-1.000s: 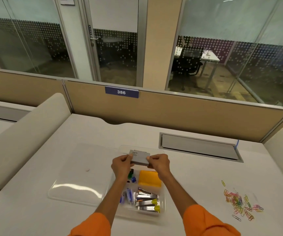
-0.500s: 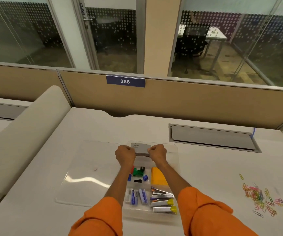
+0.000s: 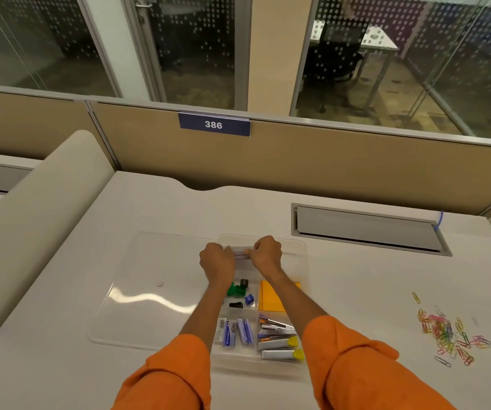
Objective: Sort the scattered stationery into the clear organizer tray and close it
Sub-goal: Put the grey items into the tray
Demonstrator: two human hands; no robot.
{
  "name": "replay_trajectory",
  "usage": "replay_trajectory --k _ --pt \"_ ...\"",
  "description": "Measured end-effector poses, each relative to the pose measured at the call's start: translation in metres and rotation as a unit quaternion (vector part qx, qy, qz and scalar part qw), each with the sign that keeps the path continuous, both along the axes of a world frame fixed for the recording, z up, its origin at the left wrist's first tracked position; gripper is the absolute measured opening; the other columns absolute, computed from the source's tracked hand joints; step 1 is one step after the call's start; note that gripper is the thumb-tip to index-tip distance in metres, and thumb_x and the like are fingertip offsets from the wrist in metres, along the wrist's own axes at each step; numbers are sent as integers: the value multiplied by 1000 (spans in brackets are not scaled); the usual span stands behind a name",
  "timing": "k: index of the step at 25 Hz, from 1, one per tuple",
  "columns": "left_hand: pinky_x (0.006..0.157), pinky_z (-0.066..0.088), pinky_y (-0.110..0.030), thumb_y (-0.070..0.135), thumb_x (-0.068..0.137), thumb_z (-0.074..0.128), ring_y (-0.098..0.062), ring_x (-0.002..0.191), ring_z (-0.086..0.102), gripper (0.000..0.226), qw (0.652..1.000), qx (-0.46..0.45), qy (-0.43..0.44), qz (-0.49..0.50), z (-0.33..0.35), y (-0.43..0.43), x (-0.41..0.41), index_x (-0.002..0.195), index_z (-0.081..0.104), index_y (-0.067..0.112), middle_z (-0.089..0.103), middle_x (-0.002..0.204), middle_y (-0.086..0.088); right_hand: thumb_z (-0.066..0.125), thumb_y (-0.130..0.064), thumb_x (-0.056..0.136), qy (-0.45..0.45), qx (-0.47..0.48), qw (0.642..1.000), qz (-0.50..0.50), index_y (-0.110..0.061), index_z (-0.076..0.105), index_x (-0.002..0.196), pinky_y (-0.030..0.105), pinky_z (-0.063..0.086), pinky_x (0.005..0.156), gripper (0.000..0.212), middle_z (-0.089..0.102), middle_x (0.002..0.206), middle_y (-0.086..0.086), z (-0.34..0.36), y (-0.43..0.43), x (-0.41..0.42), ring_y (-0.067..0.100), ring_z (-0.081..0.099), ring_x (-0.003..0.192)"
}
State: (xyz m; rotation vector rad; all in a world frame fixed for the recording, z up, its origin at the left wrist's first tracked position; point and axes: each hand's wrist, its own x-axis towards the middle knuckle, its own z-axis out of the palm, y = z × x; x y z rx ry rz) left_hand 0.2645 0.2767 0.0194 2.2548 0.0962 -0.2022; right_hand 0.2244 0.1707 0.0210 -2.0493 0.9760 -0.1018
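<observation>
Fingers [image 3: 256, 247] curled in tight on both sides: I've got the left hand [image 3: 217, 261] and the right hand [image 3: 267, 255] each pinching one end of a flat grey box [image 3: 243, 252], with the backs of the hands toward me. The box sits level over the far compartment of the clear tray [image 3: 305, 270]. I cannot tell whether it touches the bottom. Nearer in the tray I see an orange pad [image 3: 272, 300] on the right, small green and blue pieces [image 3: 236, 290] on the left, and silver staplers [image 3: 279, 344] at the near right. The clear lid [image 3: 149, 291] lies flat on the desk [image 3: 356, 291], just left of the tray. Coloured paper clips [image 3: 448, 332] lie scattered well off to the right.
</observation>
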Motion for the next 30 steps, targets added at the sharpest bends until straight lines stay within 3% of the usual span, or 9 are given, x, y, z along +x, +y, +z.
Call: replay_trajectory --k 2,4,7,9,13,18,23,27,30 --pt "41 26 -22 14 89 63 -10 43 40 43 1000 2 0 -2 -1 -1 0 50 45 11 44 47 0 73 -8 78 20 -40 998 40 -18 31 52 21 20 43 51 34 57 -4 -3 3 0 12 38 54" --pt "42 27 -23 14 89 63 -11 44 42 45 1000 6 -2 -8 -3 -1 1 49 45 11 45 48 0 66 -3 81 34 -96 992 79 -18 30 54 20 17 43 47 41 65 1 -9 4 -2 16 45 65" --pt "49 35 -23 15 91 64 -17 53 54 34 1000 20 0 -24 -4 -1 0 59 61 4 60 58 -8 64 -4 83 49 -131 984 112 -10 51 66 20 23 45 23 51 73 6 -13 2 -6 17 50 69" --pt "48 35 -23 11 92 62 -21 63 61 26 999 27 0 -47 -5 0 -2 70 67 -1 67 71 -15 66 -5 83 56 -138 981 122 -3 62 78 22 37 53 6 59 79 11 -11 2 -7 21 58 75" --pt "59 45 -21 6 93 56 -19 74 60 17 995 42 -6 -88 -8 1 -5 92 71 -1 70 92 -16 70 -13 83 61 -150 978 131 -2 66 101 31 53 77 21 66 105 16 -11 2 -11 28 65 94" --pt "72 54 -25 8 94 56 -25 90 66 17 993 7 -10 -114 -11 3 -8 99 69 0 69 107 -18 67 -12 85 67 -151 975 145 -2 66 104 30 52 80 22 65 111 19 -14 -2 -14 28 64 98" --pt "58 39 -12 6 93 55 -22 88 64 12 990 0 -30 -136 -13 9 -4 94 65 -2 67 104 -17 63 -11 89 58 -148 976 150 1 63 108 30 48 83 23 61 116 19 -17 -4 -18 28 60 104" --pt "67 44 -18 5 93 55 -18 83 60 10 983 11 -69 -168 -10 11 -3 93 65 5 67 104 -19 64 -12 89 26 -134 979 149 -2 62 113 25 44 84 26 61 119 16 -19 -8 -22 26 57 106" --pt "83 49 -25 13 95 56 -24 99 64 20 972 26 -119 -201 -5 7 -8 110 68 5 64 122 -14 64 -20 90 -8 -148 977 152 -5 61 119 29 44 90 33 60 121 14 -11 -13 -29 26 54 111"
